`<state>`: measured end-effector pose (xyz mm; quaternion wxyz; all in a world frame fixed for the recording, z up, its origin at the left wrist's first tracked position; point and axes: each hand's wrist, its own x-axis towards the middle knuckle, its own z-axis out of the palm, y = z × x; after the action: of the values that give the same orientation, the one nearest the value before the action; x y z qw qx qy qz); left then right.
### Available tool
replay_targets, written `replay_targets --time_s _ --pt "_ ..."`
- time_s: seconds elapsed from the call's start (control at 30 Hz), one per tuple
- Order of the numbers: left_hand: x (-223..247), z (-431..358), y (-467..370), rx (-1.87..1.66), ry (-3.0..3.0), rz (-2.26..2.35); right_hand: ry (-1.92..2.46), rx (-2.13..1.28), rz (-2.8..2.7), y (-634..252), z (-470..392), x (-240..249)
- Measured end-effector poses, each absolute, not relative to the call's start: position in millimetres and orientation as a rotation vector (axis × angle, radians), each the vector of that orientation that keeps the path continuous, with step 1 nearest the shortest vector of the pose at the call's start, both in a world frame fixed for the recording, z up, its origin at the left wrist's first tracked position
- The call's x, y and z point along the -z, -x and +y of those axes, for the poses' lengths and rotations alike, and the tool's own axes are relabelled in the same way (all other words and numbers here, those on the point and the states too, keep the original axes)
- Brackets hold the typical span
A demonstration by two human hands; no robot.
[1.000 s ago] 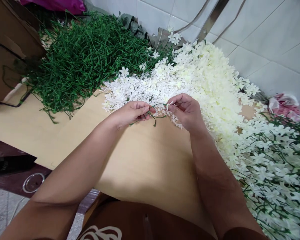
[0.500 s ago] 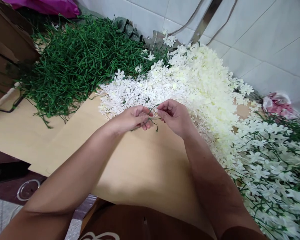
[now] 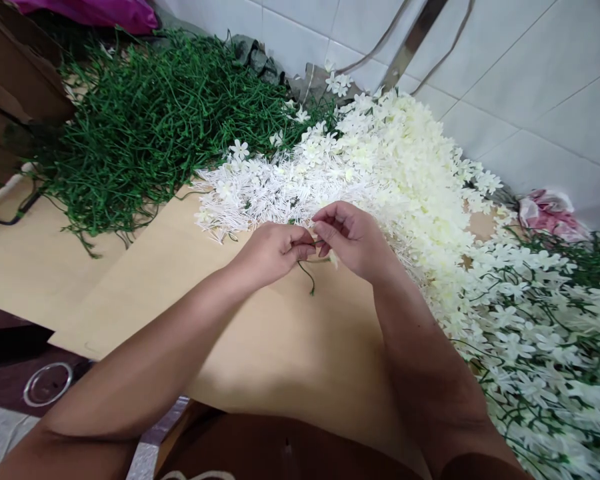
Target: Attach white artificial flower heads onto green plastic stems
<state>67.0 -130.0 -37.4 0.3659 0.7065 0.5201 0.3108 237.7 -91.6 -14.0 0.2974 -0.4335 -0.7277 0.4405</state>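
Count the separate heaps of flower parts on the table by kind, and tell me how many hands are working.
Heap of bare green stems: 1
Heap of loose white blossoms: 1
Heap of stems with white flowers on: 1
Hands, left hand and right hand, pinching one green stem: 2
Total: 3 heaps, 2 hands

A dark green stem [image 3: 307, 273] is seen on a pale tan bench [image 3: 280, 333], with green stems [image 3: 145, 127], white and cream flowers [image 3: 395, 167], white wall tiles [image 3: 530, 87] and magenta fabric [image 3: 100, 12].
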Motion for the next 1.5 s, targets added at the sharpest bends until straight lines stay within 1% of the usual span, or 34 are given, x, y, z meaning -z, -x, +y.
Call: replay_targets --time_s 0.07,0.17,0.23,0.3,0.37,0.43,0.5,0.63,0.77,0.93,1.03,1.13,1.2,1.4,1.5 --pt "44.8 -128.0 -69.3 -0.782 -1.694 1.311 1.179 -0.966 -1.957 -242.0 -81.5 15.0" --pt "52.1 -126.3 -71.4 -0.717 -1.672 1.246 1.26 -0.433 -2.053 -246.7 -62.0 24.3" --pt "53.9 -126.3 -72.1 -0.671 -1.771 1.246 1.292 -0.148 -2.147 -248.1 -49.8 34.5" --pt "54.2 -126.2 -72.0 -0.68 -1.886 1.266 1.319 0.016 -2.213 -249.5 -40.2 44.6" --pt "53.3 -124.3 -71.5 -0.785 -1.923 1.338 1.35 0.066 -2.251 -251.8 -34.1 51.7" --pt "50.7 -118.5 -72.3 -0.922 -1.895 1.476 1.377 0.051 -2.256 -254.5 -31.2 54.7" --pt "46.3 -107.5 -76.4 -0.97 -1.9 1.625 1.372 0.021 -2.227 -256.4 -30.7 54.4" --pt "36.4 -75.1 -92.6 -0.831 -2.082 1.779 1.302 -0.08 -2.11 -258.5 -32.2 48.7" --pt "32.0 -52.8 -101.0 -0.705 -2.044 1.835 1.266 -0.317 -1.926 -266.8 -32.7 41.3" --pt "33.3 -53.1 -97.3 -0.674 -2.021 1.783 1.217 -0.519 -1.755 -276.6 -33.8 31.9" --pt "33.6 -55.6 -98.0 -0.678 -2.064 1.768 1.175 -0.735 -1.685 -274.5 -38.1 23.4" --pt "31.6 -58.6 -98.3 -0.814 -1.873 1.779 1.073 -0.976 -1.643 -267.8 -45.2 14.7" --pt "29.8 -63.0 -96.2 -0.913 -1.707 1.737 1.02 -1.075 -1.639 -261.5 -50.1 11.9" --pt "29.3 -83.7 -87.7 -1.068 -1.433 1.549 1.008 -1.14 -1.701 -242.1 -60.5 22.1" --pt "31.1 -86.8 -86.0 -1.106 -1.345 1.494 1.052 -1.051 -1.768 -237.8 -63.8 27.5"
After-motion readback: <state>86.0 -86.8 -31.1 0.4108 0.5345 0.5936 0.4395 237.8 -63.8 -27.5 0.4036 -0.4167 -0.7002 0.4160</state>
